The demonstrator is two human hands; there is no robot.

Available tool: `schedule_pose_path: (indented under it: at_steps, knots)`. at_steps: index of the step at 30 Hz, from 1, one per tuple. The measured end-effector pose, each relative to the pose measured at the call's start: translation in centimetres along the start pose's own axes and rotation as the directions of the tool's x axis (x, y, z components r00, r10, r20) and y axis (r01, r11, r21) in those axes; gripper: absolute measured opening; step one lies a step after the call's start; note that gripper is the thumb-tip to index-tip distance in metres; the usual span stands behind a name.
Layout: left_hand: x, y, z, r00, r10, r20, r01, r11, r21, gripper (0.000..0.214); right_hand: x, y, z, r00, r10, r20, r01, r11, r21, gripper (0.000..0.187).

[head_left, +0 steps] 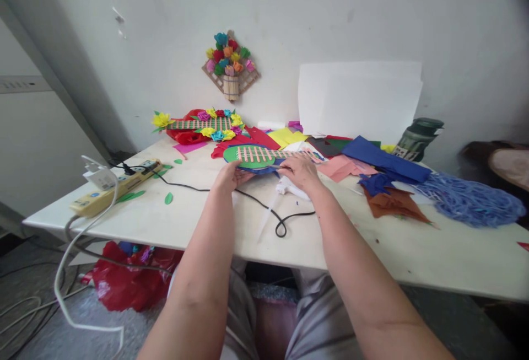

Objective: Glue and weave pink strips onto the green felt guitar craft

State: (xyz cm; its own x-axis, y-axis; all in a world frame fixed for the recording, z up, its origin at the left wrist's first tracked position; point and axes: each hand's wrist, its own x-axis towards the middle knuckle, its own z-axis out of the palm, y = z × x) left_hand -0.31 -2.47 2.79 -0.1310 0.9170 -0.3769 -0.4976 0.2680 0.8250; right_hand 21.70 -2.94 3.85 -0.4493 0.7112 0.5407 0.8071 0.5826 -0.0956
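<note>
A paper craft piece point(252, 157), a green and blue oval with a woven pink-and-green strip across it, lies on the white table point(173, 216). My left hand point(230, 175) pinches its near left edge, fingers closed on it. My right hand point(301, 170) rests at its right end, fingers curled on the strip; what else they hold is hidden. A white glue gun point(289, 188) lies just under my right hand, its black cord point(264, 205) looping toward me.
A yellow power strip point(111, 186) sits at the left edge. A finished flower craft point(198, 125) lies at the back, another point(230, 68) hangs on the wall. Coloured paper sheets point(372, 164), blue shredded material point(471, 201) and a dark bottle point(417, 138) fill the right side. A red bag point(124, 280) lies below.
</note>
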Motion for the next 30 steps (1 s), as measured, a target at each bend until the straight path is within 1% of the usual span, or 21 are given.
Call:
schedule_pose_path:
  at_steps: [2,5,9,13,16,21,26,30]
  knots:
    - [-0.1,0.0,0.1,1.000,-0.002,0.008,0.002,1.000,0.023,0.030,0.0,-0.1,0.3,0.998,-0.067,0.019,0.066,0.998,0.013,0.018]
    - [-0.2,-0.1,0.2,1.000,-0.002,0.019,0.001,0.998,0.061,0.031,-0.1,-0.4,0.6,0.994,-0.106,0.038,0.105,0.994,0.032,0.015]
    - [-0.1,-0.1,0.1,0.998,0.008,0.059,-0.012,0.997,0.077,0.029,-0.3,-0.5,0.9,0.995,-0.093,0.041,0.092,0.995,0.024,0.013]
    - [-0.2,-0.1,0.1,1.000,-0.009,0.024,0.008,0.998,0.063,0.028,-0.3,-0.5,1.1,0.995,-0.090,0.031,0.090,0.996,0.005,0.014]
    - [-0.4,0.0,0.3,1.000,0.000,0.030,-0.001,0.999,0.036,0.026,-0.4,-0.6,1.1,0.995,-0.097,0.034,0.097,0.995,-0.009,0.014]
    - [-0.4,0.1,0.4,1.000,0.013,0.022,-0.013,0.999,0.030,0.023,-0.3,-1.1,0.6,0.991,-0.107,0.083,0.109,0.994,-0.015,0.016]
    - [-0.4,0.1,0.4,1.000,0.018,0.013,-0.018,1.000,0.022,0.021,-0.2,-1.3,0.8,0.988,-0.068,0.137,0.077,0.995,-0.066,0.018]
    - [-0.2,-0.1,0.2,0.999,0.042,0.000,-0.042,0.998,0.051,0.025,0.0,-1.3,1.1,0.990,-0.049,0.130,0.060,0.994,-0.086,0.019]
